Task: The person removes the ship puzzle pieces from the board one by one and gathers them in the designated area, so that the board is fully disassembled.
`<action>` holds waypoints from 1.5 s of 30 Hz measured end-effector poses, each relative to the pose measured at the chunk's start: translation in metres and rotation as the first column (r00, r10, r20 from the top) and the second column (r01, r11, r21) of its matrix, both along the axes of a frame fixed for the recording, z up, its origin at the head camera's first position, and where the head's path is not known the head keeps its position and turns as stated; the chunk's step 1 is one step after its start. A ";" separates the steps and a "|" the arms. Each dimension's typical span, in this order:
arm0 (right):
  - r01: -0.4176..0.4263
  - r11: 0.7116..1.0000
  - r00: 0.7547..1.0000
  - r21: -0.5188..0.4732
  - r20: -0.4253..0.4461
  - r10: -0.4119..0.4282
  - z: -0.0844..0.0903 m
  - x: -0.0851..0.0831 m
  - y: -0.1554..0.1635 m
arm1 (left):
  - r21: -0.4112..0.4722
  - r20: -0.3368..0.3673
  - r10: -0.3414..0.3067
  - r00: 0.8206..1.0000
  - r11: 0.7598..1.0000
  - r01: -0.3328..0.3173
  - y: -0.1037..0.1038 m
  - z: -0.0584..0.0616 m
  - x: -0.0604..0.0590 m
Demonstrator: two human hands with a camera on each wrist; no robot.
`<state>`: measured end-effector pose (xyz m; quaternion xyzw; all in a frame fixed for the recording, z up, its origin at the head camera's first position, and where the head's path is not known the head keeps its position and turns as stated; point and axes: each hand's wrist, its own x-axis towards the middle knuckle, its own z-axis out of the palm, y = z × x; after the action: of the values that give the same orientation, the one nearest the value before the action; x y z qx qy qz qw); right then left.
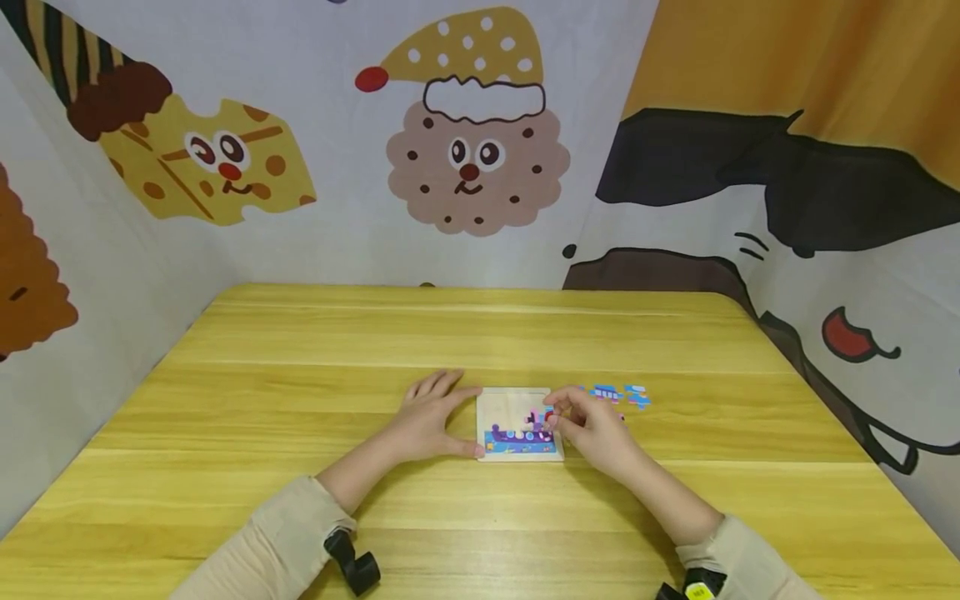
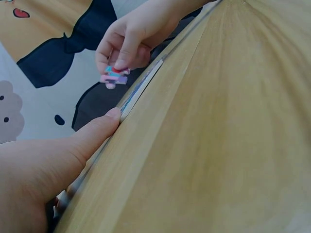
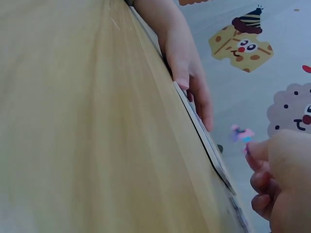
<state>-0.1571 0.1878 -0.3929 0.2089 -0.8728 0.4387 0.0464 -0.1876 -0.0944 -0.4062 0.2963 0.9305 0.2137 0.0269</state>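
From the head view, the left hand (image 1: 427,421) lies flat, fingers straight, against the puzzle board (image 1: 520,425) on the table (image 1: 300,400). In the left wrist view, the right hand (image 2: 133,41) pinches a puzzle piece (image 2: 114,76) just above the board's edge. The right wrist view is blurry, but the piece seems clamped at the fingertips (image 3: 255,150).

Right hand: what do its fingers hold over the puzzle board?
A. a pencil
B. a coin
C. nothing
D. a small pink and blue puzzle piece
D: in the left wrist view the right hand pinches a small pink and blue puzzle piece just above the puzzle board.
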 end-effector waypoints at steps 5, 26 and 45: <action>0.016 0.998 0.999 -0.067 0.048 -0.013 0.007 0.003 0.005 | 0.003 -0.001 0.000 1.000 1.000 0.000 0.000 -0.002 0.001; 0.122 0.987 0.992 -0.109 -0.020 -0.125 0.005 0.002 0.062 | 0.003 -0.014 0.002 1.000 1.000 -0.002 0.003 -0.004 0.001; -0.034 0.996 0.984 -0.079 0.174 0.047 0.016 -0.016 0.119 | 0.008 -0.023 -0.001 1.000 1.000 0.001 0.000 -0.003 -0.001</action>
<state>-0.1730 0.3067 -0.3772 0.1852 -0.8519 0.4889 -0.0319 -0.1884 -0.0940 -0.4094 0.2992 0.9297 0.2142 0.0153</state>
